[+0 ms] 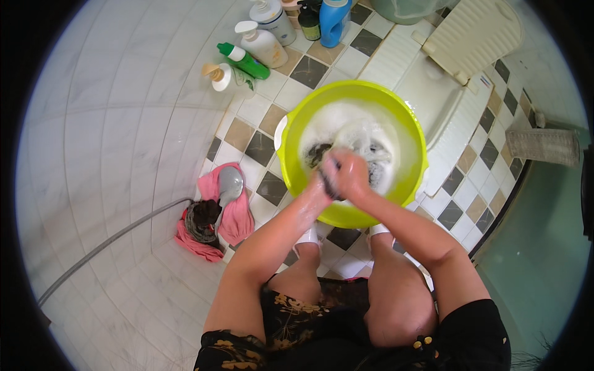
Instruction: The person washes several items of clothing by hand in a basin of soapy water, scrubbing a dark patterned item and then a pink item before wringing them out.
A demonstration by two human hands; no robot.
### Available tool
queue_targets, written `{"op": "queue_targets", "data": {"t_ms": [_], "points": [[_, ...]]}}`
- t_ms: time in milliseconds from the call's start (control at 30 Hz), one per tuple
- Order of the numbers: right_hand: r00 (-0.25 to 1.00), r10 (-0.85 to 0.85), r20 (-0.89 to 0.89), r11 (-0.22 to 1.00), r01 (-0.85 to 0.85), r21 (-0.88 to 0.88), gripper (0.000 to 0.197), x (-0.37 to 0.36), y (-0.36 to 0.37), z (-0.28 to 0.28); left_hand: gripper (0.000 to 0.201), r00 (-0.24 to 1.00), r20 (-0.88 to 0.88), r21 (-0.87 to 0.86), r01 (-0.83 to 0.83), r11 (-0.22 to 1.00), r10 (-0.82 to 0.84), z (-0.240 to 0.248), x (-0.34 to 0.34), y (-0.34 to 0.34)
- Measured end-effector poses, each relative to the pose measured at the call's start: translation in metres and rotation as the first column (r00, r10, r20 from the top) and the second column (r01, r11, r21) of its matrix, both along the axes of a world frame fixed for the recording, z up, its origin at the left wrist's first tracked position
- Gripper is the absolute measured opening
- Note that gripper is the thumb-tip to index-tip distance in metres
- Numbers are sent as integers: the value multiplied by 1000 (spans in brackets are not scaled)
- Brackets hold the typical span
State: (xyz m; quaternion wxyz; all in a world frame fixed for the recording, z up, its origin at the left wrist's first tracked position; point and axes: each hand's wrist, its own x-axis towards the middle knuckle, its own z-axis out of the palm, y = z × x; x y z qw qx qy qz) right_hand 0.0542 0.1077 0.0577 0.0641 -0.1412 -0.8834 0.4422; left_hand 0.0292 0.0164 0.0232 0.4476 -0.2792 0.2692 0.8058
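Observation:
A lime-green basin (pixel 418 127) stands on the tiled floor in front of me, with white suds (pixel 346 110) and soapy water inside. Over its near half, my left hand (pixel 326 172) and my right hand (pixel 351 176) press together, both closed around a dark wet cloth (pixel 331 187). Motion smears the fingers, mostly those of the left hand. Beside the hands, more dark fabric (pixel 317 154) shows in the foam; whether it belongs to the same piece, I cannot tell. Whitish sudsy fabric (pixel 374 148) lies to the right.
Pink and dark clothes (pixel 236 216) with a grey shower head (pixel 231 184) lie at left, its hose (pixel 117 237) running to the wall. Pump bottles (pixel 263 46), a green bottle (pixel 244 60) and a blue bottle (pixel 334 23) stand at the back. A white squat toilet (pixel 427 86) adjoins the basin.

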Motion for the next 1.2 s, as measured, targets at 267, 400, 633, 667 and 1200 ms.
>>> {"op": "queue_targets", "data": {"t_ms": [267,400,633,667,1200], "points": [[946,-124,300,987,148,-58,34,-27,73,-78,46,988,-151,-122,-1,993,-17,2,-2,4],[797,-580,165,813,556,174,42,-8,123,-152,69,998,11,-287,69,955,-69,-10,-22,-6],[911,412,24,802,-350,-483,29,11,8,-10,67,986,24,-276,168,946,-168,23,-34,-8],[915,403,7,824,-360,-437,28,20,-2,16,67,980,66,-315,199,928,-188,47,-35,1],[984,149,-95,987,-153,-42,28,-13,-13,17,38,991,-127,130,69,989,-52,-33,-34,-33]]}}
